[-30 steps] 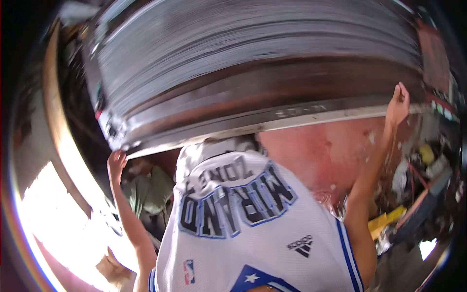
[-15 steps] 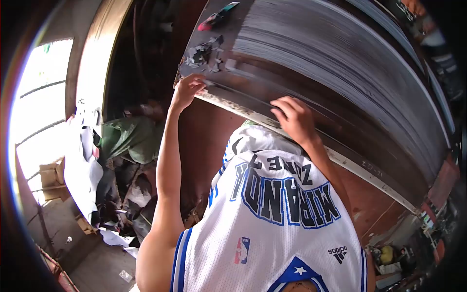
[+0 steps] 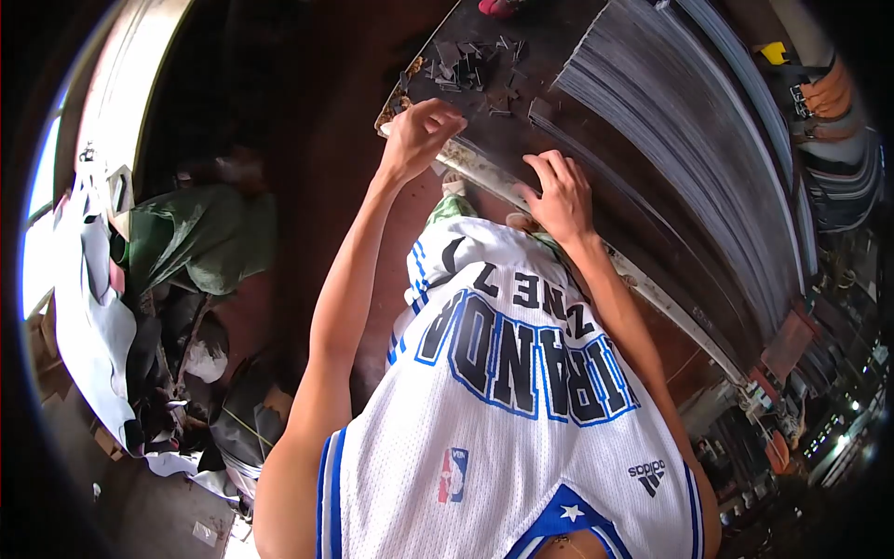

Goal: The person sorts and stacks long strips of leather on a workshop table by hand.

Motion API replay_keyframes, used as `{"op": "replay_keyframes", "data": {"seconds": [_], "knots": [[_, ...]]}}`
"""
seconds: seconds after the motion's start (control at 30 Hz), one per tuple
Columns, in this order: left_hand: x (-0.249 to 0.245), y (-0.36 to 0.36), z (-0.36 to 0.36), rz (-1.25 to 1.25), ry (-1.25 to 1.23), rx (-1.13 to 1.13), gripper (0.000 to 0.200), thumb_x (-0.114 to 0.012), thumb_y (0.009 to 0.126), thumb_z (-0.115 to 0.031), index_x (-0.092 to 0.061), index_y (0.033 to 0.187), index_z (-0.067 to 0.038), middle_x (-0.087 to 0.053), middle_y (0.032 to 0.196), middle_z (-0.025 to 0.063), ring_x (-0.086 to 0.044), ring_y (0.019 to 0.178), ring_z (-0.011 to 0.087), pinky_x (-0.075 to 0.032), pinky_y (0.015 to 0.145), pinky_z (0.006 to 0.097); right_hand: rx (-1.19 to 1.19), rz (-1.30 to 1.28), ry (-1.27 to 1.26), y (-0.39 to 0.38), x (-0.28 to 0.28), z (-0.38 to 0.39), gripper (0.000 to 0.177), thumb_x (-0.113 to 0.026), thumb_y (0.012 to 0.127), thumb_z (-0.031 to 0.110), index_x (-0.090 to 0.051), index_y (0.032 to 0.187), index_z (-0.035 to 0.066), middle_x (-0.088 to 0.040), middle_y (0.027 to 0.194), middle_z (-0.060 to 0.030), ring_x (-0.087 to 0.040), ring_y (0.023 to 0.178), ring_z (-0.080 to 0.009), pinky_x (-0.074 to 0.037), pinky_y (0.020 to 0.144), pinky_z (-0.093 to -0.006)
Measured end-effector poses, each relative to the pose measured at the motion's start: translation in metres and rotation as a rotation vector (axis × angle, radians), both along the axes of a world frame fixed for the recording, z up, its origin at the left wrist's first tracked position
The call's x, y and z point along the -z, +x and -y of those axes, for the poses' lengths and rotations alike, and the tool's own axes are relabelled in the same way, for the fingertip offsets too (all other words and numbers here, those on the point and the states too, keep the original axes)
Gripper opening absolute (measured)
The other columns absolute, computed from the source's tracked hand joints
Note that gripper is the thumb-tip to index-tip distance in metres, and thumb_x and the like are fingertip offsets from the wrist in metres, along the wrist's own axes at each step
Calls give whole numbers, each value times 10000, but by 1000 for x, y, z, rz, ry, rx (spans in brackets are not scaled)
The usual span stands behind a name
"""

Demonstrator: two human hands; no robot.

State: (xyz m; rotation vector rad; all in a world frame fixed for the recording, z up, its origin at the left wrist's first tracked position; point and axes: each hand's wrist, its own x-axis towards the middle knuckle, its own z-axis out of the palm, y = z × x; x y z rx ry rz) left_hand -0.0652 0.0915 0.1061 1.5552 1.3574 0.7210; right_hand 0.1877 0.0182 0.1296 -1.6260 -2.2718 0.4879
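My left hand is over the near left corner of a dark work table, its fingers curled together. Whatever may be between those fingertips is too small to make out. To its right, my right hand hovers at the table's pale front edge, thumb and fingers bent but apart, with nothing visible in them. A narrow dark strip lies on the tabletop beyond my right hand. Small dark offcuts are scattered past my left hand.
A large stack of long grey sheets covers the table's right part. A red object sits at the far edge of view. Green cloth and white scraps are heaped at left. Someone's orange-and-dark clothing shows at upper right.
The view has shifted, so the table and sheet stack appear farther right. My hands now appear closer together, and my right hand's fingers are spread more. Another person's clothing shows more clearly.
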Motion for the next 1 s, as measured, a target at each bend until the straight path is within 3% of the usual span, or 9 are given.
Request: {"op": "replay_keyframes", "data": {"seconds": [0.47,0.53,0.6,0.7,0.77,0.87,1.0], "knots": [[24,35,-6,-42,-71,82,221,-734,839,-203,-704,986,-41,-720,854,106,-690,769,198,-541,707,335,6,-154,36,26,2,-1,407,-785,748,115,-624,1118,58,-584,1022,-85,-583,940,-302,-475,853,-404],[25,38,-7,-41,-33,75,210,-726,804,-213,-707,970,-86,-715,780,91,-702,748,239,-539,696,362,-7,-147,30,28,5,-1,411,-774,763,124,-622,1139,59,-584,1043,-83,-581,939,-298,-477,852,-403],[24,40,-6,-75,-25,88,199,-722,817,-208,-703,988,-107,-715,852,85,-701,768,257,-539,685,369,-4,-109,-12,29,8,0,401,-768,769,93,-638,1147,63,-594,1068,-90,-593,971,-307,-491,857,-398],[21,45,-4,-109,87,153,140,-705,840,-177,-713,972,-130,-703,969,64,-698,784,272,-544,688,388,1,-79,7,33,11,2,410,-765,776,103,-637,1164,68,-591,1074,-85,-589,960,-301,-492,852,-395],[22,42,-5,-95,374,271,132,-701,873,-129,-725,1003,-117,-679,1091,77,-684,798,252,-557,714,372,-6,-73,25,32,13,2,403,-757,783,118,-633,1163,64,-584,1067,-78,-583,948,-294,-488,846,-394],[16,38,-15,-124,586,409,147,-700,864,-154,-735,1004,-127,-686,1085,36,-669,888,260,-561,759,382,-13,-68,44,33,16,1,421,-745,791,129,-628,1192,79,-571,1054,-67,-574,929,-279,-485,839,-390],[20,33,-25,-227,591,543,171,-709,849,-181,-741,1011,-137,-688,1104,9,-651,962,239,-557,789,368,-36,-19,33,29,14,1,522,-729,798,117,-615,1304,173,-544,1028,-47,-557,887,-249,-485,832,-378]]}}
